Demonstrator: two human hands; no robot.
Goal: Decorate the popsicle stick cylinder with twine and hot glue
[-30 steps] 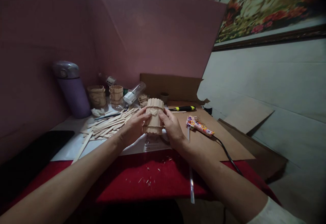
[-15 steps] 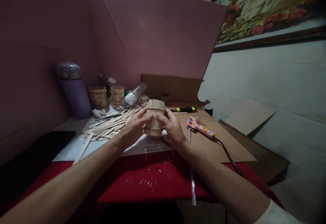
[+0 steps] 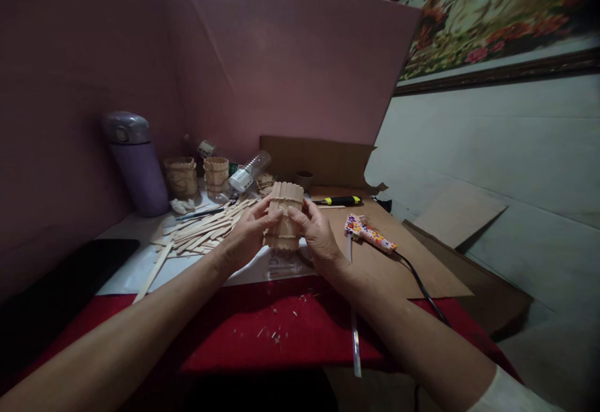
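A small cup made of wooden craft sticks is held up over the table's front, with two cord bands around it. My left hand grips its left side, thumb on the front. On the opposite side my right hand closes round it, its thumb also pressed to the front. The fingers behind the cup are hidden. Loose craft sticks lie in a heap by my left hand. To the right, a flower-patterned glue gun with a long clear glue stick rests on cardboard.
A purple bottle stands at the left, near two similar stick cups and a clear plastic bottle. A black-and-yellow handled tool lies behind my right hand. Wood scraps dot the red cloth. The glue gun's black cord runs off rightward.
Almost nothing differs. Both hands keep hold of the stick cup in nearly the same place, with only a very slight shift in the view.
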